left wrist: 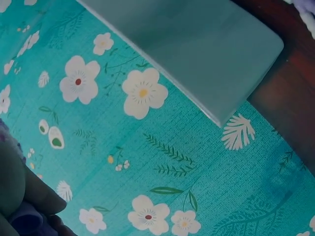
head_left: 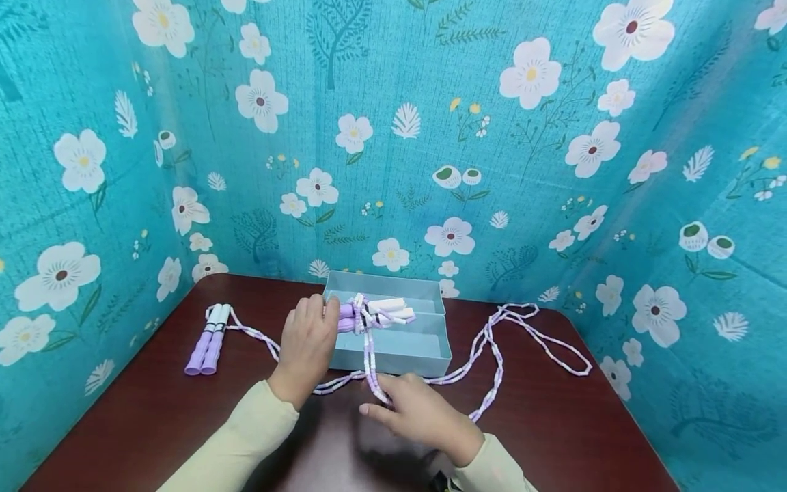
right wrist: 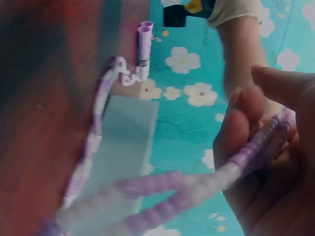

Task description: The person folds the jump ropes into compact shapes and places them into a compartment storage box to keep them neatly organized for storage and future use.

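Observation:
My left hand [head_left: 307, 338] grips the purple ends of a jump rope's handles [head_left: 347, 318], raised in front of a grey-blue box. Their white ends point right, and a few turns of lilac-and-white beaded rope wrap round their middle. From that bundle the doubled beaded rope [head_left: 369, 359] hangs down to my right hand [head_left: 418, 410], which holds it at the fingers. The right wrist view shows the beaded rope [right wrist: 197, 189] crossing the fingers. In the left wrist view a purple handle end [left wrist: 27, 219] shows under the left hand [left wrist: 39, 194].
The open grey-blue box [head_left: 393, 348] with a divider stands at the back of the dark red table [head_left: 553, 437]. Another pair of purple-and-white handles [head_left: 205, 342] lies at left. Beaded rope [head_left: 492, 335] trails along the box front and loops at right. A flowered turquoise cloth [head_left: 393, 137] hangs behind.

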The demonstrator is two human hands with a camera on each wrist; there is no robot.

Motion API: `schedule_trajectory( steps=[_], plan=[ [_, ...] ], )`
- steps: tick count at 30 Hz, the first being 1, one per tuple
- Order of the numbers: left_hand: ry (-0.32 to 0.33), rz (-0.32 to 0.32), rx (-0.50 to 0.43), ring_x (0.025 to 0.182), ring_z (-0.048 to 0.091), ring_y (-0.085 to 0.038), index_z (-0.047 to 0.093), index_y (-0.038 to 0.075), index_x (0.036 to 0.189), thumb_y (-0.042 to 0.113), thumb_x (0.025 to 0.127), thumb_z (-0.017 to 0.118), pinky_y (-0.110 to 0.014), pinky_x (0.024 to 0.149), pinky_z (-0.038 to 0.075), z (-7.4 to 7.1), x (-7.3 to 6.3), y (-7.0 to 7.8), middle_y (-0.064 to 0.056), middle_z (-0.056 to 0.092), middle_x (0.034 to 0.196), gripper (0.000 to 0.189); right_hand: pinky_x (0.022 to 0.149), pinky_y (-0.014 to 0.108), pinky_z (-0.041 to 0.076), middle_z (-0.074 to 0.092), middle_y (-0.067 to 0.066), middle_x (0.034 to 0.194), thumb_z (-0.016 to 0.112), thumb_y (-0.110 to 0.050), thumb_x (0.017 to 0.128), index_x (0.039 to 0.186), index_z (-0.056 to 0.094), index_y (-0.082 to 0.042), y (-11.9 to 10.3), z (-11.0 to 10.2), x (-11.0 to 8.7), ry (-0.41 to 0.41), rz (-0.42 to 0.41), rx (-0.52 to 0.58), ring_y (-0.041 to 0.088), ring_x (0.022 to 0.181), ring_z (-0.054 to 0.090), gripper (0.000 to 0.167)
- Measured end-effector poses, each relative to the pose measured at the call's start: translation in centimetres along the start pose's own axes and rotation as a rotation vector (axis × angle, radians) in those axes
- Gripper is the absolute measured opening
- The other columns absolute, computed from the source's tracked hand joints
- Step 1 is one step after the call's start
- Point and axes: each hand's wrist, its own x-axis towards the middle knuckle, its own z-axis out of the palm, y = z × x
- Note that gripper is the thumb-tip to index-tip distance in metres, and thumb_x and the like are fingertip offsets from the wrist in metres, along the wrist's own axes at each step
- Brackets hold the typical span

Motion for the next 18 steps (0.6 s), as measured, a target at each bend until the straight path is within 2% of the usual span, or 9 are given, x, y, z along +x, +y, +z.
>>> schedule_trajectory(
  steps=[2, 5, 11, 16, 18],
  plan=[
    [-0.011, 0.01, 0.015, 0.068, 0.044, -0.026, 0.055, -0.004, 0.112, 0.001, 0.072, 0.082, -0.033, 0.049, 0.036, 0.2, -0.2, 0.1, -0.017, 0.049, 0.084, 0.048, 0.054, 0.017, 0.034, 0.035, -0.017, 0.061, 0.063, -0.041, 0.093, 0.086, 0.056, -0.019, -0.6, -0.6, -0.1, 0.04, -0.066, -0.091, 0.001, 0.057, 0.04, 0.024],
    [-0.031, 0.022, 0.034, 0.068, 0.044, -0.027, 0.055, -0.003, 0.111, 0.001, 0.072, 0.081, -0.035, 0.049, 0.037, 0.4, -0.6, 0.3, -0.017, 0.049, 0.084, 0.046, 0.051, 0.017, 0.031, 0.033, -0.016, 0.062, 0.067, -0.036, 0.091, 0.08, 0.052, -0.019, -1.6, -1.8, -0.2, 0.104, -0.137, -0.147, 0.001, 0.055, 0.037, 0.025],
    [-0.052, 0.073, 0.041, 0.07, 0.047, -0.029, 0.054, 0.0, 0.104, 0.0, 0.079, 0.072, -0.036, 0.051, 0.036, 0.6, -1.2, 0.9, -0.015, 0.048, 0.082, 0.031, 0.05, 0.02, 0.035, 0.035, -0.014, 0.061, 0.072, -0.023, 0.088, 0.076, 0.05, -0.018, -2.3, -4.1, 0.1, 0.276, -0.255, -0.273, 0.004, 0.054, 0.038, 0.026],
    [-0.034, 0.131, 0.046, 0.07, 0.047, -0.029, 0.056, -0.001, 0.106, 0.001, 0.077, 0.073, -0.036, 0.053, 0.037, 0.5, -1.5, 1.4, -0.015, 0.049, 0.083, 0.033, 0.052, 0.022, 0.038, 0.042, -0.012, 0.061, 0.071, -0.021, 0.088, 0.075, 0.052, -0.017, -2.1, -5.6, 0.3, 0.356, -0.293, -0.314, 0.006, 0.055, 0.041, 0.023],
    [-0.03, 0.152, 0.056, 0.07, 0.047, -0.028, 0.056, 0.0, 0.106, 0.001, 0.078, 0.072, -0.036, 0.053, 0.037, 0.4, -1.7, 1.7, -0.014, 0.049, 0.082, 0.032, 0.052, 0.021, 0.038, 0.044, -0.012, 0.062, 0.07, -0.023, 0.09, 0.077, 0.054, -0.016, -1.9, -6.0, 0.3, 0.385, -0.284, -0.331, 0.005, 0.056, 0.042, 0.022]
  ],
)
